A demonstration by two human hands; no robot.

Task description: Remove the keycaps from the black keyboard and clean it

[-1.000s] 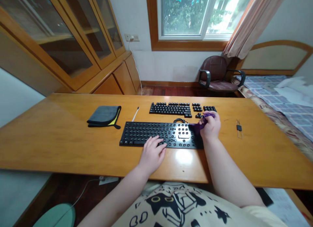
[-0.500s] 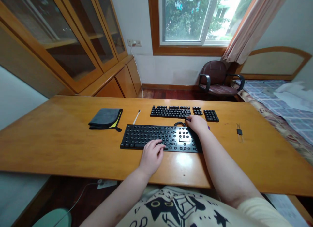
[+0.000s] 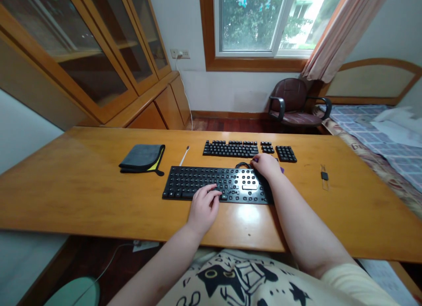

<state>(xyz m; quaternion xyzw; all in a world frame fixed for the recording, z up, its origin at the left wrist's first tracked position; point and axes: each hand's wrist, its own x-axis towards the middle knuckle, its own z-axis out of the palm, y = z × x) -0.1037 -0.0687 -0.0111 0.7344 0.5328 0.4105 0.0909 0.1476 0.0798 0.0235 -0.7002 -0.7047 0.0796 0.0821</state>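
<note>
A black keyboard base (image 3: 198,181) stripped of its keycaps lies on the desk in front of me. My left hand (image 3: 205,205) rests on its lower edge, fingers apart and slightly bent, gripping nothing. At its upper right edge, my right hand (image 3: 266,165) is closed, palm down, beside the coiled black cable (image 3: 243,165). A bit of something purple (image 3: 282,170) shows at the right side of that hand; the fingers hide the rest, and I cannot make out what it is. Behind the base, the removed black keycaps (image 3: 230,149) stand in keyboard order, with the number-pad keycaps (image 3: 286,154) at the right.
On the left of the desk (image 3: 82,183) lie a folded grey cloth (image 3: 142,157) with a yellow inside and a thin white brush (image 3: 184,156). A small wire keycap puller (image 3: 325,176) lies at the right. Beyond the desk stands a maroon armchair (image 3: 289,99).
The camera view has shifted slightly. Both hands stay in nearly the same places on and beside the keyboard base, and the other things on the desk have not moved.
</note>
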